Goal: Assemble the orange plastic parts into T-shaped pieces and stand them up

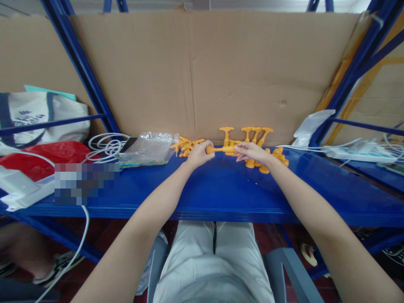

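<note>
My left hand (198, 155) pinches the round knob end of a yellow plastic part with a thin ridged rod. The rod runs right into a thicker yellow plastic body (227, 149), whose far end my right hand (252, 152) grips between thumb and fingers. Both hands hold this piece level, just above the blue shelf. Behind my left hand lies a pile of small yellow plastic pieces (186, 145). Several yellow T-topped parts (246, 130) stand near the cardboard, behind and beside my right hand. More yellow pieces (279, 155) lie right of my right wrist.
The blue shelf (221, 193) has a cardboard sheet (236, 71) along its back. Left are clear plastic bags (147, 149), coiled white cable (105, 147), a red bag (47, 155) and a white power strip (28, 191). Another power strip (360, 153) lies right.
</note>
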The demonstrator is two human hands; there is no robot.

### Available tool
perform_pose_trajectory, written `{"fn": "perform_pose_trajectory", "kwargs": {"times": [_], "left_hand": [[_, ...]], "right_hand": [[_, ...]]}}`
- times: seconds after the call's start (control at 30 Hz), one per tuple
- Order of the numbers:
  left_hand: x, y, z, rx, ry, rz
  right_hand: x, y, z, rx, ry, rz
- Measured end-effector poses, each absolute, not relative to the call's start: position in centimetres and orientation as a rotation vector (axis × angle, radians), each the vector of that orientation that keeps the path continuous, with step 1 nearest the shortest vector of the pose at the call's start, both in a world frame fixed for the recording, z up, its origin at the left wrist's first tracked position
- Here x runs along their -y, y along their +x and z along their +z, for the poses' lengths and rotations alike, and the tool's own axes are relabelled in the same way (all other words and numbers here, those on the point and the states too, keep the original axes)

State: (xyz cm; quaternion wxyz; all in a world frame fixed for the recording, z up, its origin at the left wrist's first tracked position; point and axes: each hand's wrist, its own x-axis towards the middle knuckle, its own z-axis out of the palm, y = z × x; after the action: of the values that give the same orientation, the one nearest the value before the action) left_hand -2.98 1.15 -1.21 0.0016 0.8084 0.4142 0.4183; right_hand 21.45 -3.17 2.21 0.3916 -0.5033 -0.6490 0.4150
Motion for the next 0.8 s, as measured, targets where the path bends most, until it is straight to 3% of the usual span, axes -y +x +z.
{"fn": "perform_pose_trajectory", "kwargs": {"times": [0.8], "left_hand": [[-1.74,-3.01,-1.58,-1.286,2.552,1.324]], "right_hand": [[2.69,21.73,1.85,1.722,-1.298,1.033]]}}
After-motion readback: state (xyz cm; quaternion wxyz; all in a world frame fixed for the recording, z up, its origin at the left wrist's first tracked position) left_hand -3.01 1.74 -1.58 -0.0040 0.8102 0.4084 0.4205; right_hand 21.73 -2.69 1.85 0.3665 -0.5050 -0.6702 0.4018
